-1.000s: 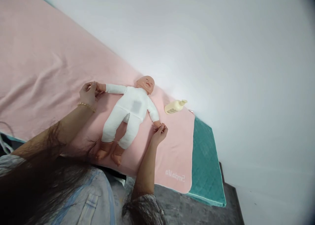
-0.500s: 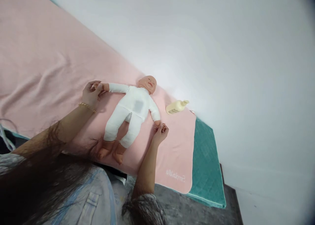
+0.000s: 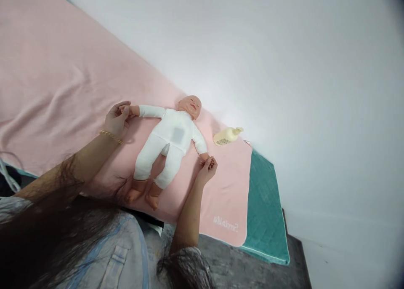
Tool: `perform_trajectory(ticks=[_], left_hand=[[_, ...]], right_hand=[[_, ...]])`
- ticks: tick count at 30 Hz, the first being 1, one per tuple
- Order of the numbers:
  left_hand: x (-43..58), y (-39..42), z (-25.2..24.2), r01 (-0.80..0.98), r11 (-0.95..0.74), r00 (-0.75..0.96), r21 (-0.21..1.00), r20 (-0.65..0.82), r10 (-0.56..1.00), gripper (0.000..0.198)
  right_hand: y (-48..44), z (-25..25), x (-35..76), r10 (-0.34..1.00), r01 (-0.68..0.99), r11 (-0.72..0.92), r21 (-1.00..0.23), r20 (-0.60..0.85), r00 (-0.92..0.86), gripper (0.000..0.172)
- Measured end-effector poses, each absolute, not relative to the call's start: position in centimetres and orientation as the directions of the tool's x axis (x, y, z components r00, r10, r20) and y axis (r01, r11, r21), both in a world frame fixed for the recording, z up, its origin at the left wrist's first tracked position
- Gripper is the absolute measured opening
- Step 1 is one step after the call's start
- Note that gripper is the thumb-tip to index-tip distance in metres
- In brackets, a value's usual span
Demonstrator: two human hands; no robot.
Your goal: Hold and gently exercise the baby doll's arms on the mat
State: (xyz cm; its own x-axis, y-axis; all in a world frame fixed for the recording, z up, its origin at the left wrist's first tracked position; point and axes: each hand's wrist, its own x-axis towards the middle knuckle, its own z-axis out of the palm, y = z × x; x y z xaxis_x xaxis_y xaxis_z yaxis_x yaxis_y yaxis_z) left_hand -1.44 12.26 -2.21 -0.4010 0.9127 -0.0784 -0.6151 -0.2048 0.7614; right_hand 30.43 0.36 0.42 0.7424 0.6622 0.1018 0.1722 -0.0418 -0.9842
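Observation:
A baby doll [image 3: 172, 139] in a white bodysuit lies on its back on a pink blanket [image 3: 57, 82], arms stretched out to both sides. My left hand [image 3: 116, 120], a gold bracelet on its wrist, is closed around the doll's hand on the left. My right hand [image 3: 207, 169] pinches the doll's other hand between its fingertips. The doll's bare feet point towards me.
A cream lotion bottle [image 3: 227, 136] lies on its side on the blanket, just right of the doll's head. A teal quilted mat [image 3: 265, 213] shows beyond the blanket's right edge. A white wall runs behind the bed. Grey floor lies at the lower right.
Both hands keep their hold on the doll's hands. The doll's arms are spread slightly wider and the view has shifted a little.

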Motion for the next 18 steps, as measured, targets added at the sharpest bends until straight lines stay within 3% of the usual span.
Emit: perform_trajectory(ticks=[3, 8, 14, 18], left_hand=[[-1.53, 12.28, -2.38, -0.624, -0.210, -0.393, 0.753, -0.070, 0.917, 0.032], [-1.48, 11.79, -1.98, -0.604, -0.236, -0.374, 0.761, -0.010, 0.927, 0.027], [-1.23, 11.82, -1.81, -0.597, -0.268, -0.410, 0.756, 0.000, 0.912, 0.045], [-1.36, 12.10, -2.12, -0.609, -0.243, -0.404, 0.755, -0.032, 0.914, 0.032]], right_hand=[[0.38, 0.12, 30.54, 0.662, 0.171, -0.028, -0.985, 0.109, 0.741, 0.045], [0.57, -0.49, 30.69, 0.652, 0.166, -0.049, -0.985, 0.094, 0.752, 0.042], [0.57, -0.41, 30.61, 0.650, 0.180, -0.061, -0.982, 0.097, 0.754, 0.042], [0.70, -0.23, 30.69, 0.638, 0.194, -0.065, -0.979, 0.109, 0.762, 0.042]])
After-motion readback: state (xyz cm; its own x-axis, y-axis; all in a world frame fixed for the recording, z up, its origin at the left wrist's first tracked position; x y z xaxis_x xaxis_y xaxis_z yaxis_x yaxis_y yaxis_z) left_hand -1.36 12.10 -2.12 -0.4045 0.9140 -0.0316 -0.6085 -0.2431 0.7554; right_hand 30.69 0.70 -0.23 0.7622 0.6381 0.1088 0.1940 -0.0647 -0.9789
